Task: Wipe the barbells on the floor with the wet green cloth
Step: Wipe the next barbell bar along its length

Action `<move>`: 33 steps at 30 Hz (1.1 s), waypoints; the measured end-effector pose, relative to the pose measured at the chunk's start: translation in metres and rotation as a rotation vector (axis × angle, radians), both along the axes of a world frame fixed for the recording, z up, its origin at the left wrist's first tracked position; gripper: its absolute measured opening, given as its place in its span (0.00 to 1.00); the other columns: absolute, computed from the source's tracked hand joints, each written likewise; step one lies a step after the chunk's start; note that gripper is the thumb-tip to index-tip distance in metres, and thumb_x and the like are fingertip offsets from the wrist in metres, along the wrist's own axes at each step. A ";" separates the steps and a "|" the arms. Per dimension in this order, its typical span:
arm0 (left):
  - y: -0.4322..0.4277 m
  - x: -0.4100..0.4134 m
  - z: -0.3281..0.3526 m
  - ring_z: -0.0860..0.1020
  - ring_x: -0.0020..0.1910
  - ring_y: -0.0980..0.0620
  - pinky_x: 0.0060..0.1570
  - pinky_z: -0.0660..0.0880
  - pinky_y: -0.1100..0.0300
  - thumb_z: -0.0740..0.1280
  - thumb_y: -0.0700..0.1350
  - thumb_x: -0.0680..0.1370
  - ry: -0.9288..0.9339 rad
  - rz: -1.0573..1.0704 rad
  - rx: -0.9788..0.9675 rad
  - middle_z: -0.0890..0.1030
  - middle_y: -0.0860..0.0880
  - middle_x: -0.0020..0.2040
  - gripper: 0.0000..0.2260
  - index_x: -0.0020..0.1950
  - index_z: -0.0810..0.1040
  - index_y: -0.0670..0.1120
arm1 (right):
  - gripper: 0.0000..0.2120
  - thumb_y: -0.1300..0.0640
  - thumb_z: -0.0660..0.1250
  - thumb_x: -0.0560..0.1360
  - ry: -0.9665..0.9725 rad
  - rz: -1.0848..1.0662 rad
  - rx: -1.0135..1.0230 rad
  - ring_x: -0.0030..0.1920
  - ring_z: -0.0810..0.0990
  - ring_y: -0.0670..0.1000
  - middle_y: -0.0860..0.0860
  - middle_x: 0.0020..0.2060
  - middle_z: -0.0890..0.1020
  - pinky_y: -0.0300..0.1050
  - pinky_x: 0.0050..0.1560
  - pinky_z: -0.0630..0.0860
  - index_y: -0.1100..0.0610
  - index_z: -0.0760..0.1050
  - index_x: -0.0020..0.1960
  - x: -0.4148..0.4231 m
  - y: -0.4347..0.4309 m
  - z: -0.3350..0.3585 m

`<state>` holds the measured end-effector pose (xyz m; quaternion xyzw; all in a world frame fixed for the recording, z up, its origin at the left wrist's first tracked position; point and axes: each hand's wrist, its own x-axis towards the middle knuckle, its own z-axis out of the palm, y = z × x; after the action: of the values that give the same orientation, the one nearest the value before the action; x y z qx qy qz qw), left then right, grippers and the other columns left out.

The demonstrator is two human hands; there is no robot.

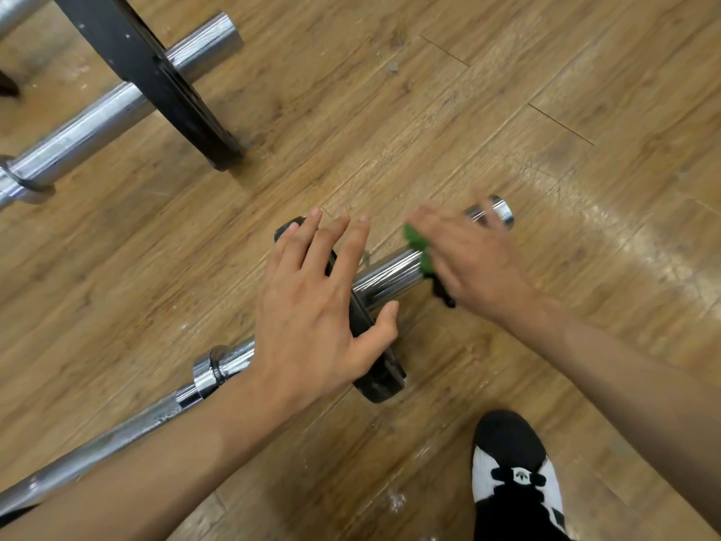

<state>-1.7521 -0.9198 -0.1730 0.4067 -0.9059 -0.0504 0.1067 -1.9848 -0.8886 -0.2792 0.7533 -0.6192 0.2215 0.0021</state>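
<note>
A black-and-white shoe (pixel 515 474) is standing on the wooden floor (pixel 585 91) at the near right. Just beyond, the left hand (pixel 312 306) is lying released, fingers spread, over the black plate (pixel 380 378) of the near barbell (pixel 390 275). The blurred right hand (pixel 476 259), fingers outstretched, is pressing the green cloth (pixel 419 247) onto the chrome end. A second barbell (pixel 78 134) is lying far left.

Bright, even indoor light. A pale glare streak lay across the floor (pixel 640 244) at right; the chrome sleeve (pixel 390 273) flared with hard highlights. My right hand (pixel 472 263) was motion-blurred, my left hand (pixel 312 302) sharp. Wide-angle bending showed at the edges.
</note>
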 end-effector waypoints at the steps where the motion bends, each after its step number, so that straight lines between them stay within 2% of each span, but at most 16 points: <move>1: -0.001 0.000 0.000 0.67 0.78 0.37 0.78 0.61 0.42 0.61 0.63 0.77 0.000 0.003 0.003 0.76 0.41 0.72 0.35 0.77 0.72 0.41 | 0.20 0.57 0.57 0.83 -0.045 -0.113 -0.019 0.73 0.75 0.53 0.54 0.68 0.81 0.64 0.82 0.47 0.59 0.75 0.73 -0.008 0.002 0.001; 3: -0.001 -0.001 -0.001 0.68 0.77 0.37 0.77 0.62 0.40 0.61 0.63 0.77 0.006 0.003 0.008 0.77 0.42 0.71 0.35 0.77 0.73 0.42 | 0.18 0.58 0.58 0.84 -0.085 -0.273 -0.038 0.73 0.76 0.53 0.54 0.66 0.82 0.65 0.81 0.50 0.60 0.76 0.71 0.000 0.003 0.003; 4: -0.001 -0.002 -0.001 0.68 0.77 0.37 0.76 0.63 0.40 0.61 0.63 0.77 0.010 0.005 0.006 0.77 0.42 0.71 0.34 0.77 0.73 0.42 | 0.19 0.58 0.57 0.84 -0.068 -0.281 -0.021 0.72 0.76 0.53 0.54 0.66 0.82 0.64 0.81 0.51 0.60 0.76 0.71 0.014 0.002 0.005; 7: 0.001 -0.001 -0.001 0.69 0.76 0.37 0.73 0.65 0.37 0.62 0.63 0.76 0.018 -0.006 0.011 0.78 0.42 0.70 0.34 0.76 0.74 0.41 | 0.23 0.56 0.56 0.80 -0.021 -0.010 0.040 0.71 0.77 0.54 0.54 0.67 0.81 0.63 0.80 0.54 0.60 0.74 0.72 0.062 0.000 0.008; 10: -0.002 0.000 0.000 0.70 0.75 0.36 0.74 0.65 0.39 0.62 0.62 0.76 0.007 -0.036 0.001 0.78 0.41 0.70 0.35 0.76 0.74 0.41 | 0.23 0.55 0.56 0.81 0.029 0.148 0.063 0.68 0.80 0.53 0.53 0.65 0.82 0.60 0.82 0.52 0.58 0.74 0.74 0.048 -0.004 0.008; 12: -0.004 0.002 0.000 0.71 0.75 0.36 0.74 0.64 0.41 0.62 0.62 0.77 0.007 -0.034 0.001 0.78 0.41 0.69 0.34 0.76 0.74 0.41 | 0.19 0.55 0.57 0.82 0.018 0.035 0.050 0.65 0.82 0.53 0.52 0.63 0.84 0.60 0.81 0.51 0.56 0.77 0.69 0.008 -0.005 0.007; 15: -0.005 0.000 -0.001 0.71 0.74 0.37 0.74 0.65 0.40 0.62 0.63 0.77 0.011 -0.028 0.006 0.79 0.42 0.69 0.34 0.75 0.75 0.42 | 0.17 0.55 0.57 0.84 -0.042 -0.284 0.075 0.68 0.80 0.54 0.53 0.61 0.85 0.62 0.82 0.46 0.57 0.80 0.65 -0.048 -0.004 0.015; 17: -0.005 0.000 -0.001 0.72 0.74 0.37 0.73 0.65 0.39 0.62 0.63 0.77 0.018 -0.027 0.003 0.79 0.42 0.68 0.33 0.74 0.76 0.42 | 0.18 0.55 0.55 0.83 -0.059 -0.394 0.085 0.68 0.79 0.56 0.55 0.60 0.85 0.59 0.82 0.44 0.57 0.81 0.63 -0.044 -0.007 0.020; 18: -0.006 0.000 -0.001 0.72 0.74 0.36 0.73 0.66 0.39 0.62 0.63 0.77 0.016 -0.023 -0.003 0.80 0.42 0.68 0.33 0.74 0.76 0.42 | 0.19 0.54 0.55 0.82 -0.053 -0.409 0.088 0.67 0.80 0.56 0.56 0.59 0.85 0.59 0.82 0.46 0.58 0.81 0.62 -0.028 -0.010 0.022; 19: -0.006 -0.001 -0.001 0.72 0.74 0.36 0.73 0.66 0.38 0.62 0.63 0.77 0.012 -0.017 -0.009 0.80 0.42 0.67 0.33 0.73 0.77 0.42 | 0.20 0.54 0.55 0.81 -0.048 -0.385 0.099 0.64 0.81 0.57 0.56 0.58 0.84 0.59 0.82 0.50 0.59 0.81 0.62 -0.008 -0.011 0.023; 21: -0.003 -0.001 -0.001 0.72 0.74 0.36 0.72 0.66 0.38 0.62 0.63 0.77 0.005 -0.010 -0.017 0.80 0.42 0.67 0.33 0.72 0.77 0.41 | 0.21 0.53 0.55 0.81 -0.044 -0.200 0.105 0.60 0.81 0.57 0.57 0.56 0.84 0.60 0.80 0.58 0.61 0.80 0.63 0.037 -0.007 0.020; 23: 0.004 -0.001 -0.002 0.71 0.75 0.36 0.73 0.65 0.37 0.62 0.64 0.76 -0.010 -0.021 -0.029 0.79 0.41 0.68 0.33 0.72 0.78 0.41 | 0.19 0.55 0.56 0.82 -0.046 0.005 0.095 0.61 0.81 0.57 0.56 0.56 0.83 0.58 0.81 0.57 0.62 0.78 0.66 0.062 0.002 0.012; 25: 0.011 0.000 -0.002 0.70 0.76 0.35 0.74 0.64 0.37 0.63 0.64 0.76 -0.039 -0.045 -0.037 0.79 0.41 0.69 0.34 0.72 0.78 0.42 | 0.17 0.55 0.58 0.82 -0.035 0.045 0.072 0.60 0.82 0.56 0.55 0.56 0.84 0.55 0.82 0.52 0.61 0.77 0.64 0.046 0.005 0.009; 27: 0.015 0.002 -0.001 0.68 0.77 0.34 0.74 0.63 0.37 0.62 0.65 0.76 -0.079 -0.064 -0.039 0.78 0.40 0.70 0.34 0.73 0.77 0.42 | 0.15 0.54 0.59 0.81 -0.050 -0.058 0.046 0.59 0.84 0.57 0.57 0.56 0.85 0.57 0.81 0.48 0.60 0.77 0.61 0.015 0.006 0.009; 30: 0.019 0.005 0.003 0.66 0.78 0.34 0.75 0.62 0.38 0.61 0.65 0.77 -0.122 -0.087 -0.013 0.76 0.40 0.72 0.34 0.75 0.75 0.43 | 0.14 0.54 0.60 0.83 -0.093 -0.259 0.043 0.69 0.79 0.58 0.58 0.60 0.84 0.60 0.82 0.42 0.60 0.79 0.61 -0.025 0.015 0.011; 33: 0.020 0.008 0.008 0.62 0.81 0.37 0.78 0.59 0.38 0.60 0.64 0.79 -0.134 -0.100 0.053 0.73 0.40 0.75 0.34 0.78 0.70 0.45 | 0.13 0.56 0.62 0.84 -0.105 -0.399 -0.018 0.71 0.75 0.61 0.60 0.63 0.81 0.59 0.82 0.49 0.61 0.80 0.63 -0.001 0.021 0.010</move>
<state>-1.7436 -0.8996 -0.1650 0.3663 -0.9285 -0.0521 0.0325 -1.9857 -0.8679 -0.2695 0.6029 -0.7536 0.2611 0.0202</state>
